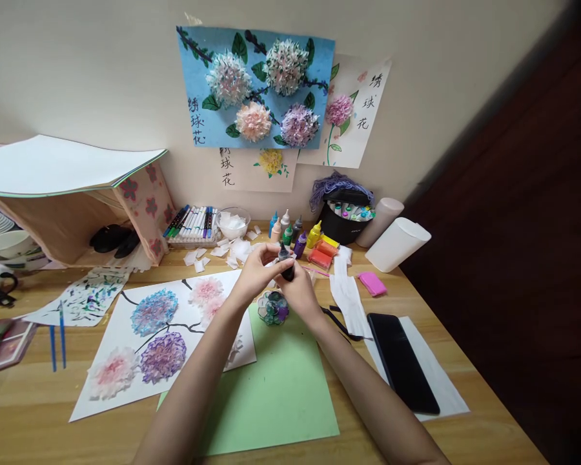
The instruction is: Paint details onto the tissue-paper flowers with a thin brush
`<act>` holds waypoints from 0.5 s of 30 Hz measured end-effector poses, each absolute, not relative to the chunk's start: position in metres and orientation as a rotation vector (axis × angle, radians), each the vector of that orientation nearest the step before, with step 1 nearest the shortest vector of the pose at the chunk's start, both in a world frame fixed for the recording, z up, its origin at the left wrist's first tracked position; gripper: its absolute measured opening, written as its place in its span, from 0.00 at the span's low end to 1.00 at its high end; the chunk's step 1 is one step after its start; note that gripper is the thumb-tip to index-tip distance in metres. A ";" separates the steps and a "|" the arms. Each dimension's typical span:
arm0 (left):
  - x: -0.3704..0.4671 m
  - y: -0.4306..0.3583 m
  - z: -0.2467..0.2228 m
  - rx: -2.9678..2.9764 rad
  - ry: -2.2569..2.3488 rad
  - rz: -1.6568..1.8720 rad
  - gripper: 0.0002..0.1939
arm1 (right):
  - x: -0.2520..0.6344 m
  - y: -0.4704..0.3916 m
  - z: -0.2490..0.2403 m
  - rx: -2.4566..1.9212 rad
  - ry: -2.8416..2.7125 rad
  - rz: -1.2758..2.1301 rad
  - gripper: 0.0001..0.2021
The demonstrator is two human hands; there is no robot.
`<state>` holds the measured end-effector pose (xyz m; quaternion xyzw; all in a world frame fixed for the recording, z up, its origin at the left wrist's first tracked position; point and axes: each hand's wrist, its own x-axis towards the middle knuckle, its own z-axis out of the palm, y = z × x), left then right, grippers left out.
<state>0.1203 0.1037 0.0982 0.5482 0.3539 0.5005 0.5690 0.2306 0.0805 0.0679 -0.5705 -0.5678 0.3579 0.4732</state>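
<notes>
While both forearms reach in from the bottom of the view and converge over the wooden counter (469,381), the left hand (254,276) and the right hand (299,292) meet around a small dark squeeze bottle (283,254), both clamped on it. The bottle stands nearly upright between them, nozzle upward, the left hand's fingers near its top and the right hand wrapped about its lower part. Just below the hands, a flower-shaped palette (272,309) with green and purple patches sits at the far end of a green sheet (275,394). To the left lies a white sheet bearing fluffy hydrangeas (162,357) in blue, pink and purple; beyond it are a tray of marker pens (193,223), a glass bowl (233,221) of white scraps, and a cluster of coloured squeeze bottles (287,234). A black phone (403,363) rests on white paper at the right. Against the pale wall (101,71) behind, a blue hydrangea picture (188,84) overlaps two paler ones, and a dark brown surface (527,245) rises beside the counter's right edge.
</notes>
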 end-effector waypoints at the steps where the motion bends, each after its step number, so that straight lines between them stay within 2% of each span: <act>1: 0.121 0.103 0.099 1.329 0.842 1.133 0.21 | 0.231 0.080 0.068 -1.388 -1.405 0.840 0.15; 3: 0.121 0.100 0.101 1.434 0.906 1.060 0.21 | 0.232 0.079 0.069 -1.391 -1.440 0.778 0.15; 6: 0.117 0.098 0.105 1.557 1.000 1.065 0.16 | 0.237 0.079 0.076 -1.390 -1.481 0.788 0.16; 12: 0.099 0.098 0.118 1.461 0.776 0.979 0.18 | 0.254 0.077 0.094 -1.016 -1.516 1.341 0.16; 15: 0.095 0.098 0.120 1.448 0.733 0.929 0.20 | 0.257 0.074 0.093 -0.975 -1.427 1.428 0.20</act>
